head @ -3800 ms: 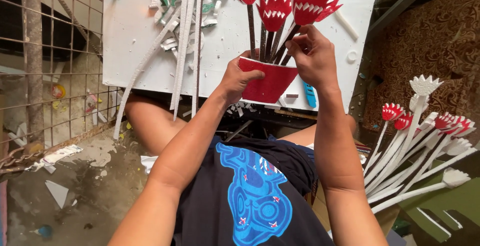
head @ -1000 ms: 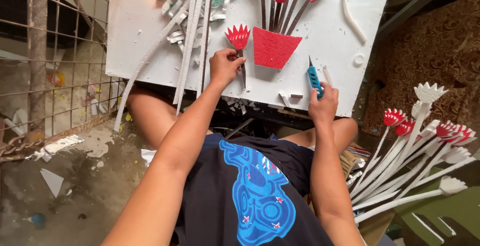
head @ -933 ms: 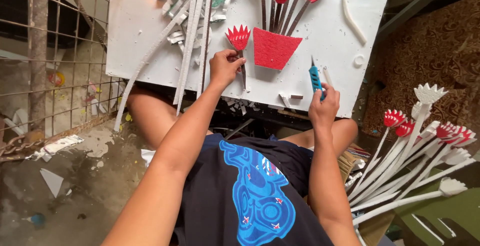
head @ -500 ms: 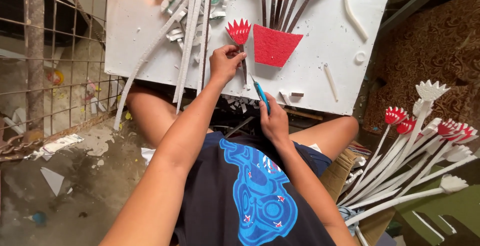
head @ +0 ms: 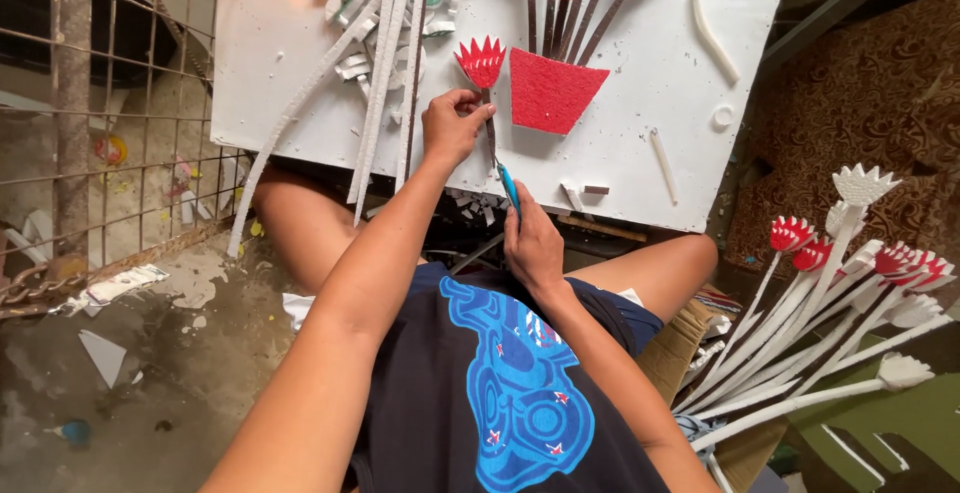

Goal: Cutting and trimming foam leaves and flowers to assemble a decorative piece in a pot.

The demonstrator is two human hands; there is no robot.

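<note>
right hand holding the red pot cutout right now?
No: the right hand grips a blue craft knife, while the red pot cutout lies untouched on the white board.

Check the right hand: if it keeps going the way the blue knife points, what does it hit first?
Likely the dark stem of the red flower pinched by the left hand. The right hand aims the blue knife up at it; depth unclear.
</note>
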